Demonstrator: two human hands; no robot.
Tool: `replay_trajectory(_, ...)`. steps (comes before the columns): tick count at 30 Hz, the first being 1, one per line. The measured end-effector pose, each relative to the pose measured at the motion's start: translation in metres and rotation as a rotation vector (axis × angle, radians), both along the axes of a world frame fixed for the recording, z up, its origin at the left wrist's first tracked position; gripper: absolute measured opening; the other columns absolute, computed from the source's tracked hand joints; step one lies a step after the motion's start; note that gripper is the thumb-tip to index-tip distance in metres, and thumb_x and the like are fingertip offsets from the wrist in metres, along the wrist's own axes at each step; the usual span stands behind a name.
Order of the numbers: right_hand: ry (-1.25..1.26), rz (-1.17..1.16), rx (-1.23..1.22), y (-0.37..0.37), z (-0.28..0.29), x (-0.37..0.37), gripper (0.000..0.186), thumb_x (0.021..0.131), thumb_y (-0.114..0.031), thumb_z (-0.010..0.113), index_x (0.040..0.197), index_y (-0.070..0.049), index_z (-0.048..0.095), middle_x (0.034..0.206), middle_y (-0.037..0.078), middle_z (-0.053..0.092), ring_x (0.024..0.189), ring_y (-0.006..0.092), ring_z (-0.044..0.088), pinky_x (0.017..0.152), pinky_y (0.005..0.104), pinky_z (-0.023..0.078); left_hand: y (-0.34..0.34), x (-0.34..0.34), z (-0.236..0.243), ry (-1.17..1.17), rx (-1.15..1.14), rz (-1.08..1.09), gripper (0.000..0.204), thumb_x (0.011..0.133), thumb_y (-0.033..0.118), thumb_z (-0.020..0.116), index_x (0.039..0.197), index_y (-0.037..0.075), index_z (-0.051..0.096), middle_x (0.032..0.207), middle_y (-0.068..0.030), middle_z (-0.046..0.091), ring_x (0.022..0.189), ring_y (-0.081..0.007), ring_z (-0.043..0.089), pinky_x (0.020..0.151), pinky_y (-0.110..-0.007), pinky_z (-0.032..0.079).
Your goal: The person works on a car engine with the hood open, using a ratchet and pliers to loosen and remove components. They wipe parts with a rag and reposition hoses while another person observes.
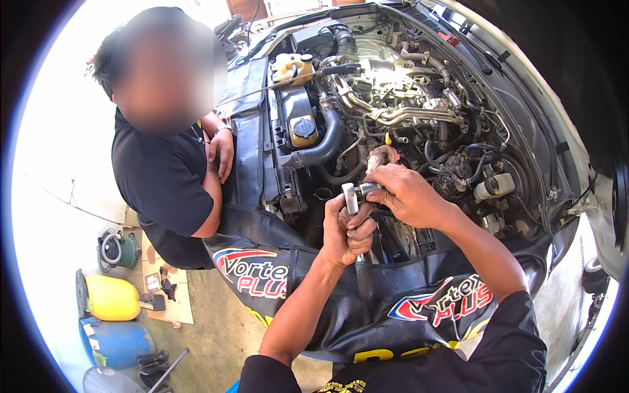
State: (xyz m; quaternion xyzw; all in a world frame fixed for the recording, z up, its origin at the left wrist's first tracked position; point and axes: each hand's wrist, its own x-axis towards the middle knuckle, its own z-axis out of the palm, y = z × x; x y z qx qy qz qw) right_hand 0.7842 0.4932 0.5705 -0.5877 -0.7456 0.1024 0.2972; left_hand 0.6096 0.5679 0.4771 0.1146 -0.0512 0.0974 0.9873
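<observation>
My left hand (349, 230) is wrapped round the handle of a silver ratchet wrench (351, 196), held upright over the front edge of an open engine bay. The lower end of the handle shows under my fist. With its fingers closed, my right hand (407, 195) pinches a metal socket (369, 188) at the ratchet's head; the fingers partly cover it. A pale, stained rag-like piece (378, 159) shows just beyond my right fingers, and I cannot make out whether they touch it. The engine (393, 85) lies beyond both hands.
Black fender covers (341, 314) drape over the car's front and side. At the left, a person (164, 170) leans on the car with forearms crossed. A thin rod (262, 88) crosses the engine bay. Yellow (111, 298) and blue drums (121, 342) stand on the floor at lower left.
</observation>
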Motion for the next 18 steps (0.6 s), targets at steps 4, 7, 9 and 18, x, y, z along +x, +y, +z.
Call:
replay_trajectory(4, 0.047, -0.024, -0.201, -0.004, 0.004, -0.002, 0.025, 0.101, -0.022, 0.061, 0.110, 0.001, 0.060, 0.106, 0.020, 0.065, 0.108, 0.0417, 0.061, 0.088, 0.0501, 0.048, 0.000, 0.000, -0.006, 0.007, -0.010, -0.050, 0.059, 0.101, 0.063, 0.041, 0.070, 0.013, 0.040, 0.055, 0.0027, 0.028, 0.040, -0.0046, 0.016, 0.033, -0.022, 0.014)
replay_trajectory(7, 0.070, -0.034, -0.012, -0.003, -0.009, -0.002, 0.029, 0.102, -0.026, 0.061, 0.112, 0.001, 0.060, 0.106, 0.022, 0.065, 0.107, 0.0426, 0.061, 0.090, 0.0501, 0.048, -0.001, 0.004, 0.006, 0.140, 0.114, 0.081, 0.055, 0.103, 0.061, 0.038, 0.077, 0.013, 0.045, 0.059, 0.0040, 0.032, 0.042, -0.0049, 0.021, 0.036, -0.022, 0.017)
replay_trajectory(9, 0.120, -0.100, -0.029, -0.006, -0.018, -0.001, 0.036, 0.104, -0.032, 0.060, 0.124, -0.002, 0.061, 0.117, 0.022, 0.062, 0.118, 0.0431, 0.057, 0.100, 0.0500, 0.045, -0.008, 0.009, 0.015, 0.326, 0.189, 0.236, 0.052, 0.103, 0.060, 0.037, 0.082, 0.013, 0.047, 0.060, 0.0050, 0.034, 0.044, -0.0051, 0.023, 0.038, -0.022, 0.018)
replay_trajectory(18, 0.531, -0.118, -0.180, -0.038, -0.042, -0.013, 0.083, 0.093, -0.033, 0.079, 0.157, -0.014, 0.030, 0.143, 0.022, 0.041, 0.131, 0.0319, 0.049, 0.113, 0.0433, 0.040, -0.036, 0.024, -0.011, 0.380, 0.476, 0.386, 0.060, 0.113, 0.049, 0.027, 0.145, 0.003, 0.049, 0.134, -0.0086, 0.061, 0.125, -0.0197, 0.058, 0.113, -0.040, 0.042)
